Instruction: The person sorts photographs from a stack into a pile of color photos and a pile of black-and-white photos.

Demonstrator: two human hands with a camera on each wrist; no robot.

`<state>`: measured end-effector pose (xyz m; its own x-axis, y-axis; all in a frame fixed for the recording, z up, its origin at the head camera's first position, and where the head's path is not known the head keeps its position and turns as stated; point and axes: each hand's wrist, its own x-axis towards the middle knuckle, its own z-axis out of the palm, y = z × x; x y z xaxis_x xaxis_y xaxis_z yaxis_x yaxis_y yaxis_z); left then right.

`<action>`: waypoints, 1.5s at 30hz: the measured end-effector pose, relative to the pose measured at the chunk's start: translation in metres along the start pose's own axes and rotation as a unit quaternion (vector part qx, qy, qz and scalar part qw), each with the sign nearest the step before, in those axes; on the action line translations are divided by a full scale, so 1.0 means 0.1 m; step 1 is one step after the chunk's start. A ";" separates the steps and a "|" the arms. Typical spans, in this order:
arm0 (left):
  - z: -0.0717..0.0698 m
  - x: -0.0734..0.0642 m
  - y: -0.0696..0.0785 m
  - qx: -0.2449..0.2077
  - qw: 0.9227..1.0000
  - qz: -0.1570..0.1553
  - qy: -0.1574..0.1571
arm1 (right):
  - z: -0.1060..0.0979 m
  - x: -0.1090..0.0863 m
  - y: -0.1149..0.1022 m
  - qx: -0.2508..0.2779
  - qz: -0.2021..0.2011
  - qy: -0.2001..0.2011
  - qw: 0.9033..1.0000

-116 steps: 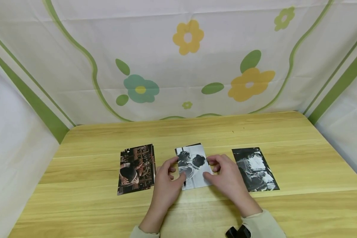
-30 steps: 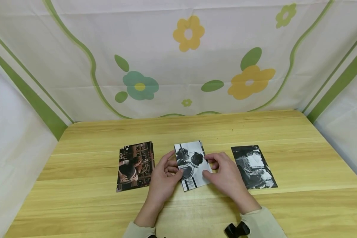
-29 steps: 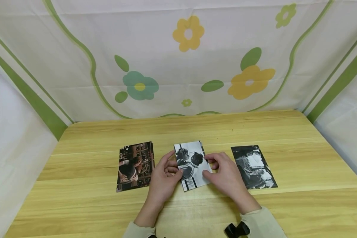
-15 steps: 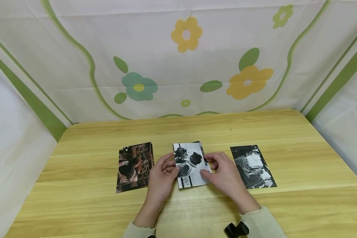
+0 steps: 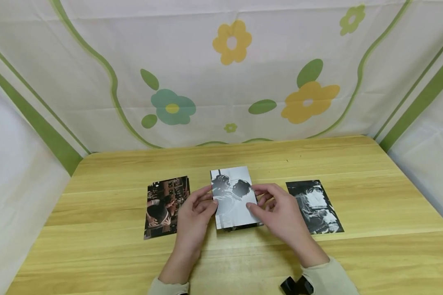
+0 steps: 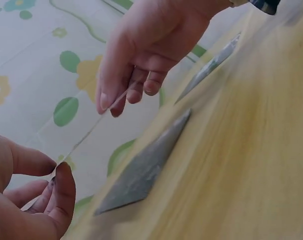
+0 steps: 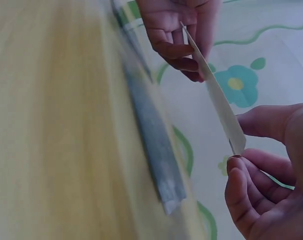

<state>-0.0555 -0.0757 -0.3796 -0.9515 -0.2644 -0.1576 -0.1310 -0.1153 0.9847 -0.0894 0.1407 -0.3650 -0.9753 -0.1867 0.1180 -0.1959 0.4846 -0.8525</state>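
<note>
A black-and-white photo card (image 5: 231, 211) showing two people close together is held up between both hands over the middle of the table. My left hand (image 5: 193, 219) pinches its left edge between thumb and fingers. At the opposite edge my right hand (image 5: 280, 209) pinches it the same way. Both wrist views show the card (image 7: 219, 102) nearly edge-on, raised off the table. Beneath it lies another photo card (image 6: 146, 172), mostly hidden by the held one in the head view; a dark strip of it peeks out below.
On the left lies a small pile of photo cards (image 5: 166, 209), a brown-toned one on top. To the right is a dark black-and-white photo card (image 5: 315, 207). A wooden table (image 5: 114, 262) carries them, backed by a white flowered cloth (image 5: 206, 73).
Both hands have lifted the top photo card up and slightly away from the card beneath, having earlier held it low over the middle pile. The side photos have stayed put.
</note>
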 end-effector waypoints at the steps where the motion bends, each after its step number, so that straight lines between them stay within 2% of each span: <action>1: 0.00 0.00 0.02 0.001 1.000 0.004 0.001 | -0.01 0.00 -0.02 0.011 -0.001 0.003 1.000; 9: -0.02 -0.07 0.19 0.022 1.000 0.018 0.009 | -0.08 -0.01 -0.09 0.071 0.003 -0.005 0.997; 16: -0.05 -0.12 0.29 -0.020 1.000 0.018 -0.006 | -0.14 -0.01 -0.11 0.106 -0.008 -0.011 0.994; 26: -0.07 -0.10 0.31 -0.033 0.999 -0.009 -0.015 | -0.18 -0.02 -0.14 0.144 0.023 -0.018 0.989; 32: -0.08 -0.09 0.32 -0.035 0.999 -0.013 -0.015 | -0.19 -0.02 -0.17 0.161 0.032 -0.021 0.986; 45: -0.09 -0.10 0.33 -0.039 0.999 -0.022 -0.017 | -0.19 -0.02 -0.17 0.161 0.043 -0.023 0.986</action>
<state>-0.0480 -0.0854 -0.3466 -0.9542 -0.2253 -0.1968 -0.1521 -0.2011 0.9677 -0.0861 0.1492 -0.3406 -0.9799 -0.1982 0.0214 -0.0627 0.2046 -0.9768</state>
